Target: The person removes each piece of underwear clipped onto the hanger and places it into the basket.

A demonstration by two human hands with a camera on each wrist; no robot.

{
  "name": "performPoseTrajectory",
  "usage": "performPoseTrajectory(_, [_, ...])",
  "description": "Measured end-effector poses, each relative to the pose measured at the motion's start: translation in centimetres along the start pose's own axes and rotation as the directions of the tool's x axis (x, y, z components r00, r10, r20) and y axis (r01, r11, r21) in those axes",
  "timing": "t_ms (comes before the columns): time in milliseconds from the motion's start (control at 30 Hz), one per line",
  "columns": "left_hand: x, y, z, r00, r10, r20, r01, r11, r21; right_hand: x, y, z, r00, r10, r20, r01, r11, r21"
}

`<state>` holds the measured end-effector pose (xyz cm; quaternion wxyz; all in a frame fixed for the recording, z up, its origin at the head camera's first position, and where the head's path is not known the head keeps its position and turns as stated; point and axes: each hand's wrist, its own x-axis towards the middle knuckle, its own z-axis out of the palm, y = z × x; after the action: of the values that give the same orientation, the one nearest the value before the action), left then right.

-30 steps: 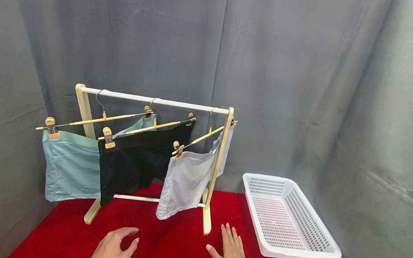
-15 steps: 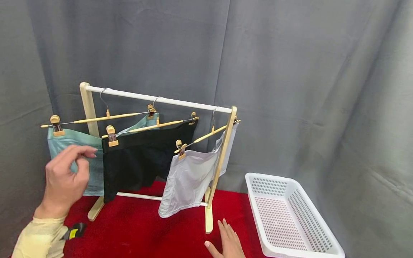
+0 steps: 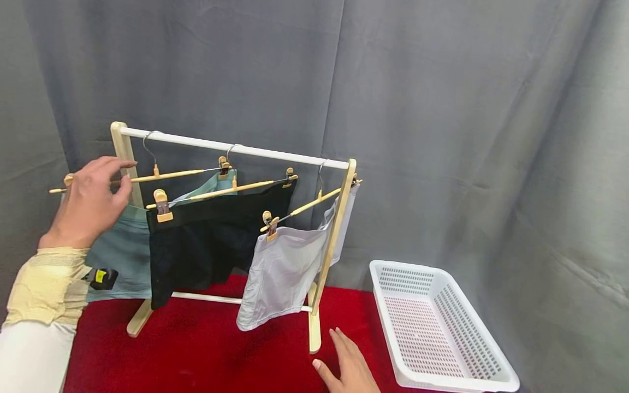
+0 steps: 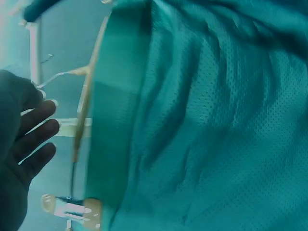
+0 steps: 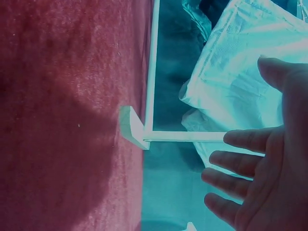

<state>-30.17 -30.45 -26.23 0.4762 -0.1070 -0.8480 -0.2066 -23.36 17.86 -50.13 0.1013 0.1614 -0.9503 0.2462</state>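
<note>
My left hand (image 3: 95,199) is raised in front of the left hanger (image 3: 169,176), fingers bent and thumb apart, with nothing between them. In the left wrist view, the hand (image 4: 29,130) stays clear of the hanger's bar and clip (image 4: 72,209). Teal boxer shorts (image 3: 125,256) hang from that hanger, partly hidden behind my hand and wrist. Black shorts (image 3: 196,245) hang from the middle hanger, and pale grey shorts (image 3: 285,273) from the right one. My right hand (image 3: 350,365) is low by the rack's right foot, fingers extended, holding nothing.
The wooden rack (image 3: 236,149) with its white top rod stands on a red cloth (image 3: 206,349). To the right sits a white perforated basket (image 3: 383,316). Grey curtain (image 3: 442,136) closes off the back and sides.
My left hand has risen from the red cloth, up past the teal shorts to the level of the left hanger. The right hand has barely moved. The garments hang as before.
</note>
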Motion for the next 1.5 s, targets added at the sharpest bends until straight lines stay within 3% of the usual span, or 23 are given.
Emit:
performPoseTrajectory(133, [0.4, -1.1, 0.5, 0.992, -0.031, 0.125, 0.025, 0.998, 0.049, 0.0, -0.4, -0.4, 1.0, -0.011, 0.002, 0.011, 1.0, -0.01])
performPoseTrajectory(300, [0.4, -1.9, 0.8, 0.982, -0.06, 0.181, 0.046, 0.996, 0.081, 0.0, -0.8, -0.7, 0.999, -0.039, -0.018, 0.039, 0.999, -0.025])
performPoseTrajectory(533, [0.5, -1.7, 0.7, 0.989, -0.037, 0.144, 0.023, 0.995, 0.099, -0.2, -1.0, -0.8, 0.999, -0.044, -0.008, 0.043, 0.999, -0.025])
performPoseTrajectory(667, [0.7, -1.4, -0.1, 0.994, -0.033, 0.107, 0.021, 0.993, 0.115, -0.2, -0.9, -0.7, 1.0, -0.024, 0.017, 0.024, 1.0, -0.015])
performPoseTrajectory(867, [1.5, -0.4, -2.2, 0.999, -0.032, 0.036, 0.025, 0.983, 0.181, -0.1, -0.9, -0.5, 1.0, -0.012, 0.027, 0.012, 1.0, -0.005])
performPoseTrajectory(967, [1.7, 0.2, -3.6, 0.998, -0.061, 0.03, 0.053, 0.976, 0.211, 0.0, -0.9, -0.4, 0.999, -0.038, 0.005, 0.038, 0.999, -0.017])
performPoseTrajectory(1067, [1.6, 0.6, -5.0, 0.999, -0.034, -0.003, 0.034, 0.976, 0.217, 0.1, -1.0, -0.4, 0.996, -0.083, -0.035, 0.082, 0.996, -0.035])
performPoseTrajectory(1233, [0.9, -1.4, -5.9, 0.994, 0.057, -0.093, -0.035, 0.974, 0.224, 0.5, -1.4, -0.5, 0.978, -0.162, -0.128, 0.156, 0.986, -0.055])
performPoseTrajectory(1333, [0.4, -2.8, -6.2, 0.993, 0.037, -0.112, -0.012, 0.976, 0.216, 0.6, -1.8, -0.9, 0.974, -0.174, -0.145, 0.168, 0.984, -0.051])
performPoseTrajectory(1500, [0.4, -3.3, -6.8, 0.993, 0.034, -0.113, -0.011, 0.98, 0.2, 0.8, -2.1, -1.1, 0.976, -0.171, -0.137, 0.166, 0.985, -0.05])
